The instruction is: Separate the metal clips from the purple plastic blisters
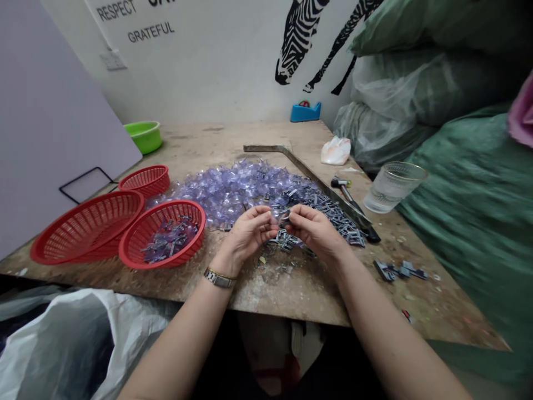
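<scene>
Pieces of 2 kinds are at the fingertips, above the front middle of the table (291,297): a clear piece (273,220) pinched between thumb and fingers of the left hand (253,232), and a dark piece (285,216) pinched the same way in the right hand (311,226). The hands are close together; whether the 2 pieces touch is too small to tell. A metal-banded watch (219,278) circles the left wrist.

Just beyond the hands spreads a heap of clear, violet-tinted pieces (227,191), running on its right into a pile of dark grey parts (333,216). A bent metal strip (306,170) lies along the far and right edges of both. To the left are 3 red baskets: the nearest basket (127,245) contains clear and dark parts mixed, the large basket (83,230) sits beside it, and the small basket (144,179) is behind them. A green basin (146,139) is farther back.

On the right, a small hammer (347,193) lies between the strip and a ribbed glass (391,189), with a few loose dark parts (398,270) nearer the front. Toward the rear are a crumpled white bag (335,151) and a blue tape dispenser (305,113), below the zebra picture (297,41) on the wall. Green sacks (466,178) are stacked beyond the table's right side.
</scene>
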`<state>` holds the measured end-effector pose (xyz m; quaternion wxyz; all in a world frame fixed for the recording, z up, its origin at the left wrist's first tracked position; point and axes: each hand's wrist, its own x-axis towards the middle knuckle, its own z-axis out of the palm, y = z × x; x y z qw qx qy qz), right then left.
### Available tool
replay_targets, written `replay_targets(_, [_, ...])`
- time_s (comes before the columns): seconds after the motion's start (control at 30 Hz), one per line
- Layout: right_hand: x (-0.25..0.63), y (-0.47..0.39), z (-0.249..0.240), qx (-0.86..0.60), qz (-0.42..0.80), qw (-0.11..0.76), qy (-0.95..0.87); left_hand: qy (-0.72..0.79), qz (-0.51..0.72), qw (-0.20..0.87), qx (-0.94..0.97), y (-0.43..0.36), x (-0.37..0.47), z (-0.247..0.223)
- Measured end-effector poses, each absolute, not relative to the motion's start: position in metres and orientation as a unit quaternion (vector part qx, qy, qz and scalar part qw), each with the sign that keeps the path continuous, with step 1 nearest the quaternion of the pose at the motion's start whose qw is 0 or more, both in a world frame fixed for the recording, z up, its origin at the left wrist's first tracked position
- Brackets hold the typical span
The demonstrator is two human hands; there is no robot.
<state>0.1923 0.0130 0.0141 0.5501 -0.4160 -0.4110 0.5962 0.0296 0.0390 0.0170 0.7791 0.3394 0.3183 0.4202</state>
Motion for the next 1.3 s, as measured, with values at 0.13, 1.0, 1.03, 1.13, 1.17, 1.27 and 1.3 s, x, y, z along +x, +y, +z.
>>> replay_targets(0.13, [0.194,0.012,0.014,-0.417,0.592,0.545,-0.422,0.3,0.373,0.81,0.339,0.036,0.029,0.014])
replay_targets(1.0, [0.187,0.02,0.004,-0.469,0.461,0.567,-0.495,0.342,0.492,0.674,0.433,0.029,0.039,0.008])
replay_targets(1.03, [0.187,0.019,0.005,-0.47,0.453,0.568,-0.502,0.342,0.494,0.676,0.428,0.029,0.039,0.008])
replay_targets(1.13, [0.185,0.018,0.006,-0.478,0.418,0.566,-0.525,0.344,0.5,0.675,0.419,0.029,0.038,0.007])
replay_targets(1.17, [0.185,0.018,0.007,-0.482,0.408,0.566,-0.53,0.345,0.503,0.673,0.419,0.029,0.038,0.005])
replay_targets(1.27, [0.184,0.017,0.008,-0.491,0.4,0.563,-0.531,0.35,0.515,0.651,0.434,0.031,0.038,0.0])
replay_targets(1.3, [0.183,0.017,0.008,-0.493,0.401,0.561,-0.53,0.354,0.519,0.639,0.445,0.032,0.038,-0.002])
